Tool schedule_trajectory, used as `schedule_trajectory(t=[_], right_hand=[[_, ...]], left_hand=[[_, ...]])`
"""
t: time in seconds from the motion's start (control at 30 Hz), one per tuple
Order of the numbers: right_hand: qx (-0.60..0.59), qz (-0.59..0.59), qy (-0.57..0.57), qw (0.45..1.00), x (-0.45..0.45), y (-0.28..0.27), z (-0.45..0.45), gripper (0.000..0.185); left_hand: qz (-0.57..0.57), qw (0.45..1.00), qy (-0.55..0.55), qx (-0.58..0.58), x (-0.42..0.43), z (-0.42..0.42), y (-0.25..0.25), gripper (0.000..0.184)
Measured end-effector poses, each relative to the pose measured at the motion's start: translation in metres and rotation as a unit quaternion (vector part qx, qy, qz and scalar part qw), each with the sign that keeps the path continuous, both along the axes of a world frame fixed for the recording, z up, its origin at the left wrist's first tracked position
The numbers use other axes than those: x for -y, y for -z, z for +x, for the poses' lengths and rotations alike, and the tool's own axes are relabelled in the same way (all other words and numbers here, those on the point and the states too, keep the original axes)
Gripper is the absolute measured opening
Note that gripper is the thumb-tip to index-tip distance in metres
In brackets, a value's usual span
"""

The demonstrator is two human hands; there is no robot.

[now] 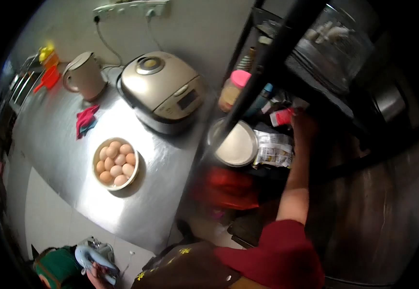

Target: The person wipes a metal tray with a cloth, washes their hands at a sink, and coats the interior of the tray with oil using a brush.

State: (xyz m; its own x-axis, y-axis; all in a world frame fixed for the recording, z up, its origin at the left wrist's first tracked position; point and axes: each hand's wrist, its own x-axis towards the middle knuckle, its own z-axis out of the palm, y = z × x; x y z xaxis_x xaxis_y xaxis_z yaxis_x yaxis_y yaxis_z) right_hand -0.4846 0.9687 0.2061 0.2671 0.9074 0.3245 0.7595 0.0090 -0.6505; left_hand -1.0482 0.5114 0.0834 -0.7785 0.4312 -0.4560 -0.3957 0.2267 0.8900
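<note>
My right hand point(304, 120) reaches into the dark shelf area at the right, closed on a red-and-white packet point(282, 117). Below the packet lies a printed foil-like bag point(273, 148), beside a round container of pale powder point(236, 144). At the bottom left, my left hand point(95, 276) grips a light-blue handled appliance point(90, 256) that looks like a hand mixer; its fingers are only partly visible. A cream bowl point(95, 169) of several brown eggs point(115, 164) rests on the metal table point(156, 192).
A rice cooker point(163, 89), a kettle point(86, 77) and a pink cloth point(85, 120) stand or lie on the table. Black shelf posts point(272, 58) rise at the right, near a pink-lidded jar point(233, 89). Green fabric point(57, 267) shows at the lower left.
</note>
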Motion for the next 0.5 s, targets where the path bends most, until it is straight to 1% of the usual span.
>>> schedule_trajectory(t=[0.03,0.1,0.17,0.2,0.23,0.3,0.33,0.4,0.43,0.5], right_hand=[[-0.038,-0.008,-0.036,0.999,0.021,-0.007,-0.006,0.053],[-0.116,-0.048,-0.11,0.986,0.063,-0.02,-0.024,0.055],[-0.169,-0.097,-0.175,0.965,0.103,-0.027,-0.041,0.057],[-0.188,-0.124,-0.204,0.953,0.119,-0.026,-0.052,0.058],[-0.205,-0.151,-0.227,0.94,0.133,-0.023,-0.061,0.06],[-0.242,-0.202,-0.267,0.911,0.153,-0.007,-0.089,0.062],[-0.259,-0.219,-0.278,0.899,0.162,0.002,-0.108,0.064],[-0.281,-0.222,-0.286,0.889,0.178,0.025,-0.149,0.065],[-0.325,-0.223,-0.303,0.868,0.188,0.034,-0.179,0.063],[-0.403,-0.219,-0.327,0.826,0.21,0.038,-0.249,0.06]], left_hand=[[-0.001,0.999,0.018,-0.03,0.0,-0.001,-0.004,0.033],[0.011,0.998,0.007,-0.054,-0.001,-0.002,-0.007,0.028],[0.022,0.997,0.063,-0.047,-0.002,-0.011,-0.013,0.026],[0.013,0.997,0.053,-0.051,-0.006,-0.015,-0.017,0.024],[0.006,0.997,0.05,-0.053,-0.011,-0.02,-0.02,0.022],[0.041,0.997,0.05,-0.034,-0.018,-0.033,-0.025,0.023],[0.026,0.996,0.071,-0.048,-0.016,-0.046,-0.02,0.024],[0.022,0.989,0.129,-0.063,-0.008,-0.074,-0.01,0.027],[0.023,0.99,0.119,-0.069,-0.01,-0.079,-0.013,0.028],[0.003,0.985,0.145,-0.094,-0.005,-0.106,-0.004,0.029]])
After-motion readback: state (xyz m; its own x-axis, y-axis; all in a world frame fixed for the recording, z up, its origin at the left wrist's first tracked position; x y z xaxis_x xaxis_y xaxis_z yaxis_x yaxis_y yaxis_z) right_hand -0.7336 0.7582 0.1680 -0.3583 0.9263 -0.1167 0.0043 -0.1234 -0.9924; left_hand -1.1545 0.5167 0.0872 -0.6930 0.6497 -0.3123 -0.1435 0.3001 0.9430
